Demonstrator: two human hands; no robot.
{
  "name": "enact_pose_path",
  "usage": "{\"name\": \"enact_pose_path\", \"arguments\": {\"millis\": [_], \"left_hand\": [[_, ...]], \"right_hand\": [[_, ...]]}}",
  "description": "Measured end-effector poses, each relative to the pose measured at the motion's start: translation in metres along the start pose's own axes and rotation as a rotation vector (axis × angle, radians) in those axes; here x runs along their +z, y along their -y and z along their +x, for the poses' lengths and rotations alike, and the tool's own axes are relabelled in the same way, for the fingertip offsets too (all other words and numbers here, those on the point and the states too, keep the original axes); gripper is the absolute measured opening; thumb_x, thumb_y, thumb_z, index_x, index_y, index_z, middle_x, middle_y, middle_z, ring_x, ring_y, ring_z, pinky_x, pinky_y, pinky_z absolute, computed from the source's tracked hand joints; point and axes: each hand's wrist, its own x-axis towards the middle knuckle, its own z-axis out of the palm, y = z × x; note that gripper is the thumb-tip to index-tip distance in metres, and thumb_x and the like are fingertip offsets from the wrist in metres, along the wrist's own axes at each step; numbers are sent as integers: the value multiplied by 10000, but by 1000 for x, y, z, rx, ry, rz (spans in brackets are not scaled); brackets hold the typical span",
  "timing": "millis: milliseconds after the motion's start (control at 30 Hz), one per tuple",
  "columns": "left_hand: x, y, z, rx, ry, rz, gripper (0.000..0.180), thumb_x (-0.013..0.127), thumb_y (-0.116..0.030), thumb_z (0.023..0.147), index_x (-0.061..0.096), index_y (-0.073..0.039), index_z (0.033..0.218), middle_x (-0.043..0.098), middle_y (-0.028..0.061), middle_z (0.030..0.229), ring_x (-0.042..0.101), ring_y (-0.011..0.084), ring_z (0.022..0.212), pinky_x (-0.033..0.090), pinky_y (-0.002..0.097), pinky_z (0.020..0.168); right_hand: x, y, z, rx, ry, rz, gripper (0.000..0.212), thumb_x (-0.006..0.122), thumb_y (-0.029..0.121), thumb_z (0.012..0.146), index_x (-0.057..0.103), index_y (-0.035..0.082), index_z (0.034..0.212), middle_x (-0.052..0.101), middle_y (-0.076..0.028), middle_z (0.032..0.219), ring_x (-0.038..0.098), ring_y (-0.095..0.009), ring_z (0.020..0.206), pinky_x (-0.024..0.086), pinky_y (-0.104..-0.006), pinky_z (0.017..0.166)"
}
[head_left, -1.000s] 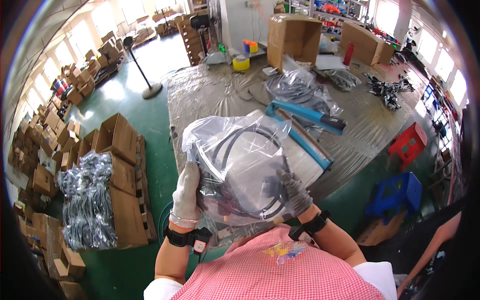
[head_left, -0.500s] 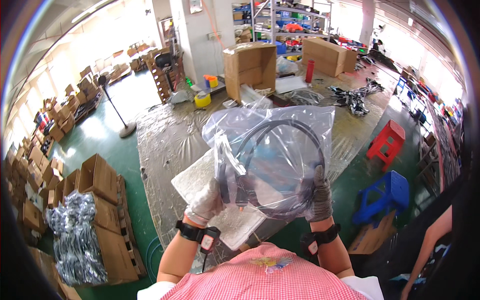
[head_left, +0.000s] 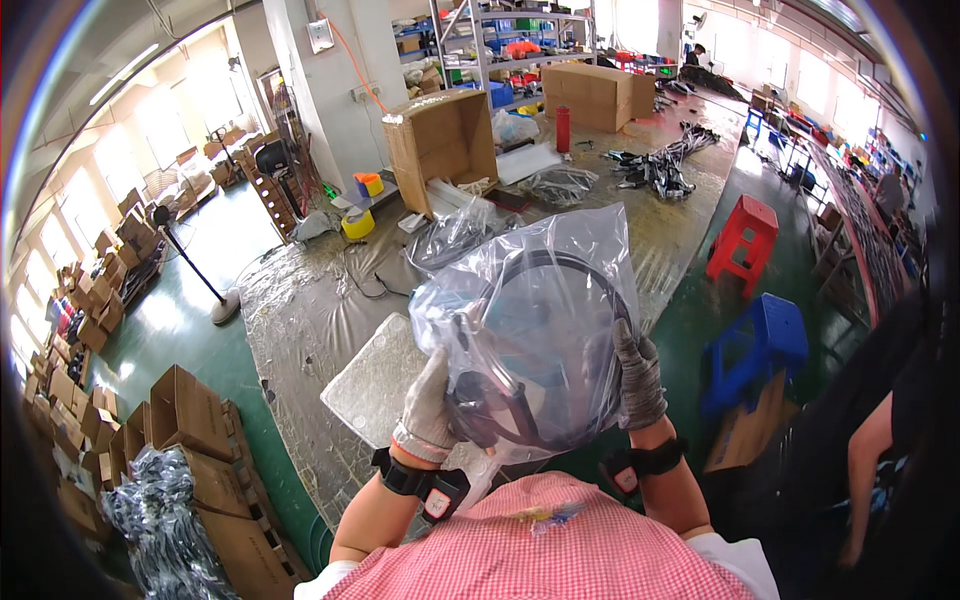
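Observation:
A clear plastic bag with a coiled black cable inside is held up in front of my chest. My left hand, in a whitish glove, grips the bag's left side, its fingertips partly hidden behind the plastic. On the opposite side my right hand, in a grey glove, closes on the edge of bag and coil, thumb in front. Below and to the left of the bag, a white, rough-surfaced slab lies on the plastic-covered table, partly covered by the bag and my left hand.
Behind the bag lie another clear-bagged coil and an open cardboard box. Yellow tape, a red cylinder and a dark cable heap are farther back. Red and blue stools stand right; a person's arm is lower right.
The bag has tipped and its coil has shifted inside. My left hand has turned more upright along the bag's side. My view has swung, uncovering the bagged coil behind.

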Motion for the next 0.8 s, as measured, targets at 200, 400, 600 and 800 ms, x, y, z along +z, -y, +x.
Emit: {"name": "enact_pose_path", "arguments": {"millis": [200, 400, 600, 800], "left_hand": [[-13, 6, 6, 420, -328, 1167, 318, 579, -172, 897, 562, 7, 1159, 637, 52, 975, 611, 123, 764, 522, 272, 692], [-51, 16, -37, 772, -396, 1872, 367, 521, -265, 950, 518, -36, 1237, 599, 96, 1088, 596, 165, 891, 501, 286, 783], [-40, 10, -80, 66, -439, 404, 502, 487, -439, 952, 517, -24, 1233, 622, 61, 1016, 602, 135, 851, 498, 266, 762], [-77, 25, -100, 111, -704, 154, 384, 562, -385, 927, 592, -50, 1113, 655, 98, 961, 656, 200, 805, 559, 336, 730]], "right_hand": [[-4, -10, -21, -10, 160, 8, 293, 611, 328, 911, 630, 49, 999, 602, -4, 708, 557, -88, 567, 457, -221, 525], [-1, -20, -30, 176, 89, 59, 284, 623, 319, 900, 627, 58, 1013, 619, -2, 721, 593, -112, 566, 492, -253, 493], [-1, -55, -32, 411, 29, 156, 231, 610, 297, 913, 640, 104, 1036, 635, 42, 752, 600, -79, 592, 505, -228, 531], [8, -118, -39, -610, 122, -1257, 386, 641, 309, 851, 581, 55, 1135, 623, -136, 965, 599, -287, 898, 486, -410, 779]]}}
